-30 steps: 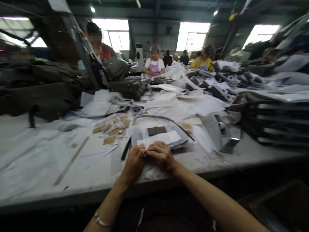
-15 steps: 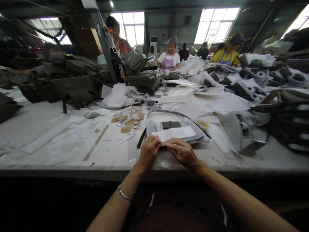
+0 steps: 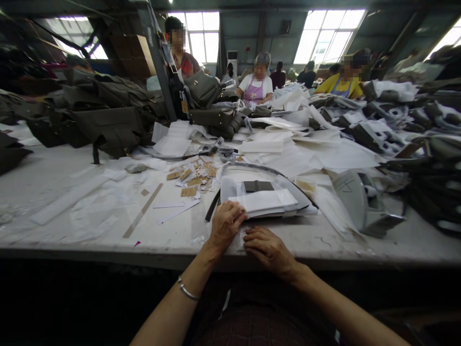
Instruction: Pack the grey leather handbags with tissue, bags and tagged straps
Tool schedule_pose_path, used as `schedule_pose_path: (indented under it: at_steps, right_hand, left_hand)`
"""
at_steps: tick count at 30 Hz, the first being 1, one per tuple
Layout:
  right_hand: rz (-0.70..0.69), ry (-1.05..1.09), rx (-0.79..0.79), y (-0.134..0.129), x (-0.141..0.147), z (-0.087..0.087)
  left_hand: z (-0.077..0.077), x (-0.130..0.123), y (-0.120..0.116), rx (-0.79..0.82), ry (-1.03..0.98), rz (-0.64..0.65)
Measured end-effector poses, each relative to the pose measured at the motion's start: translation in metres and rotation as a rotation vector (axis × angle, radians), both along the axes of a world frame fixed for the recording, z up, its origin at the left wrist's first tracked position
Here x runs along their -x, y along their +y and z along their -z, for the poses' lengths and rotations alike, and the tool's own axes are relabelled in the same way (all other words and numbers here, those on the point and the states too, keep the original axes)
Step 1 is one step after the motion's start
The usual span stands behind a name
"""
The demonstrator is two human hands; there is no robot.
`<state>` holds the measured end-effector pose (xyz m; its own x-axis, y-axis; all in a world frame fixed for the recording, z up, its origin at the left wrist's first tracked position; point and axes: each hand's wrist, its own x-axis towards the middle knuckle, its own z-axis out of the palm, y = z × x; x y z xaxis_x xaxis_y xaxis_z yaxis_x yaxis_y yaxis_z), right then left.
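A dark handbag [image 3: 258, 185] lies in front of me, partly covered by white wrapping sheets [image 3: 264, 201], with its strap [image 3: 266, 168] arching behind it. My left hand [image 3: 226, 223] is closed at the near left corner of the wrapping, its fingers bent over the edge. Clear plastic film [image 3: 240, 240] lies between my hands at the near side of the bag. My right hand [image 3: 270, 251] sits lower, close to the table's front edge, with its fingers bent together on this film. Its fingertips are partly hidden.
Brown tags [image 3: 188, 191] lie scattered left of the bag. A grey tape dispenser [image 3: 362, 202] stands to the right. Dark bags [image 3: 111, 126] are piled at the left, and white sheets [image 3: 334, 151] spread behind. Several people work beyond the table [image 3: 86, 242].
My right hand has drawn back from the wrapping's near edge toward the table's front edge. The left hand stays at the corner, now turned flatter. The view has shifted slightly.
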<state>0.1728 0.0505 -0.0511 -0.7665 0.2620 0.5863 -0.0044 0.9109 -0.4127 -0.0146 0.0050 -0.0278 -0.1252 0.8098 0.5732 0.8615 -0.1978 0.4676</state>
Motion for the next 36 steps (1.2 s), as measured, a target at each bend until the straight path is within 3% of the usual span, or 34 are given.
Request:
schedule_pose_path:
  at_steps: [4,10,18,23,26,32,36]
  right_hand:
    - [0.017,0.033,0.011,0.002,0.002,-0.004]
    - [0.054,0.032,0.029,-0.005,-0.001,-0.011]
    - [-0.005,-0.048,0.036,-0.011,-0.008,-0.028]
    - [-0.019,-0.087,-0.189,0.015,0.011,-0.068]
    - [0.027,-0.146,-0.244,0.041,0.029,-0.084]
    - [0.151,-0.238,-0.126,0.076,0.057,-0.082]
    - [0.189,-0.279,-0.032,0.083,0.062,-0.075]
  left_hand:
    - [0.0,0.001,0.0,0.002,0.035,0.028]
    - [-0.001,-0.007,0.002,0.041,0.054,-0.041]
    - [0.004,-0.012,0.003,0.04,0.079,-0.073]
    - [0.008,-0.012,0.005,-0.007,0.019,-0.112]
    - [0.005,-0.006,0.004,0.014,-0.015,-0.078]
    - [-0.009,0.002,-0.005,0.093,-0.17,0.003]
    - [-0.008,-0.005,-0.002,0.054,-0.183,-0.084]
